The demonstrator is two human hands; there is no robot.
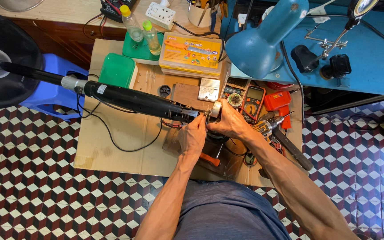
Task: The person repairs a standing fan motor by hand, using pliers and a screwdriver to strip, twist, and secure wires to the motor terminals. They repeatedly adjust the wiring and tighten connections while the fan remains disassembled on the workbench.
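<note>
A long black pole (pixel 134 100) of a standing fan lies across a cardboard sheet (pixel 121 133), with its round black base (pixel 1 58) at the far left. My left hand (pixel 193 135) pinches the pole's open end, where red and black wires (pixel 174 124) stick out. My right hand (pixel 227 122) grips a small cream-coloured part (pixel 216 108) against that same end. Both hands touch each other there.
A cordless drill (pixel 267 125), a multimeter (pixel 253 100), an orange tool (pixel 278 101) and an orange-handled tool (pixel 210 158) lie close by. Behind are a yellow parts box (pixel 194 53), two bottles (pixel 141 29), green lids (pixel 117 70), a blue lamp (pixel 263 38) and a blue stool (pixel 56 91).
</note>
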